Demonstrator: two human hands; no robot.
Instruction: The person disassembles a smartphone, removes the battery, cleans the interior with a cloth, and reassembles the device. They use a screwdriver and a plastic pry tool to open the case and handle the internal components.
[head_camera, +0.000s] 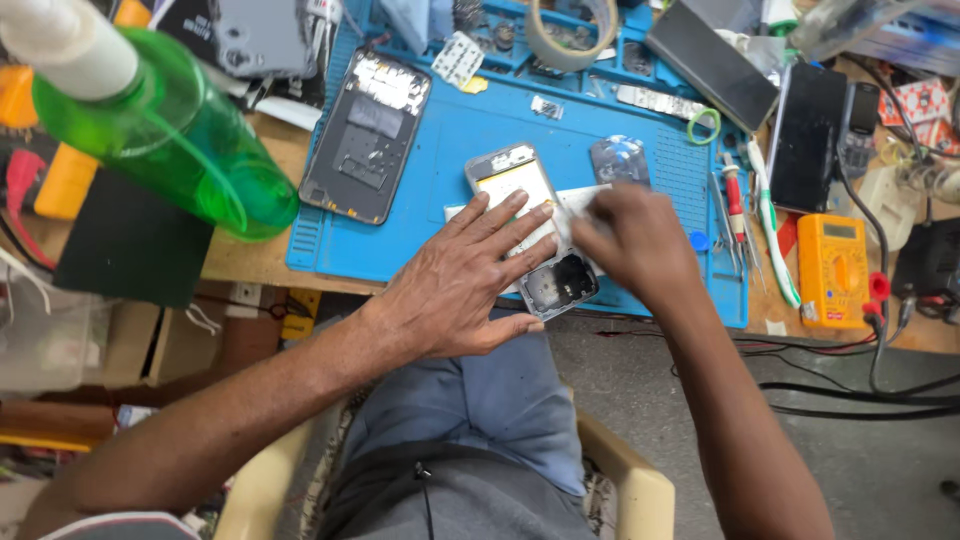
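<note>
An opened phone body (525, 185) with its back off lies on a blue work mat (440, 160), its camera end (562, 283) toward me. My left hand (465, 275) lies flat on it, fingers spread. My right hand (635, 240) is bunched at the phone's right edge over a white strip (585, 198). Whether its fingers pinch anything is blurred and hidden.
A second phone frame (367, 135) lies at the mat's left. A green spray bottle (160, 125) looms at the upper left. Screwdrivers and tweezers (745, 215), a yellow multimeter (832, 270), dark phones (808, 135), a tape roll (572, 35) and cables (880, 390) crowd the right.
</note>
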